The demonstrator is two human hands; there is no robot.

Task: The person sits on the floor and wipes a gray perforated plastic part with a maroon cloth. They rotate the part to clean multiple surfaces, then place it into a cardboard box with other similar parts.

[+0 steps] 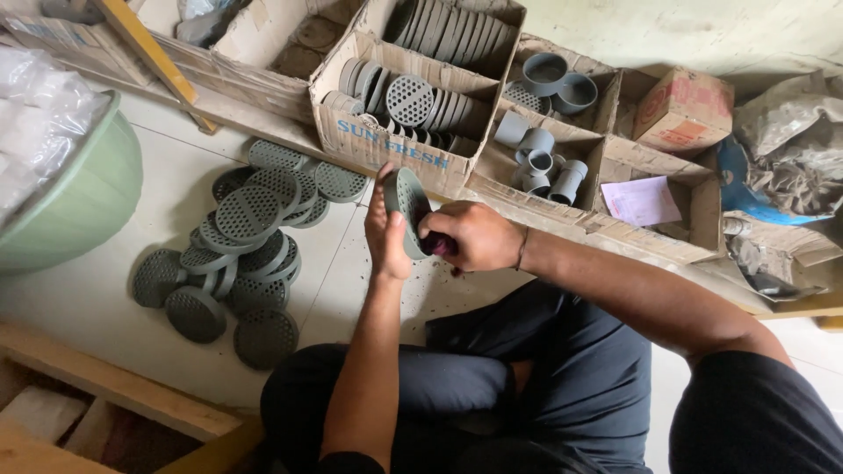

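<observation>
The left hand (pixel 386 237) grasps a grey round perforated disc (pixel 407 206) held on edge above the lap; the right hand (pixel 470 237) is clenched on a dark tool (pixel 442 246) at its lower rim. Left of it, similar discs (pixel 246 246) lie piled on the floor. Beyond it, a cardboard box (pixel 386 149) holds stacked discs; further right, another box (pixel 588 167) holds grey pipe fittings (pixel 540 158).

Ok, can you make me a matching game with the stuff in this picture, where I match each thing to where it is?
Things:
1. grey round strainer disc
2. pile of strainer discs
3. grey pipe pieces
4. green tub

Places:
A. far left on the floor
B. in a cardboard box
C. between the left hand and right hand
D. loose on the floor tiles

Pairs: 1-C, 2-D, 3-B, 4-A
</observation>
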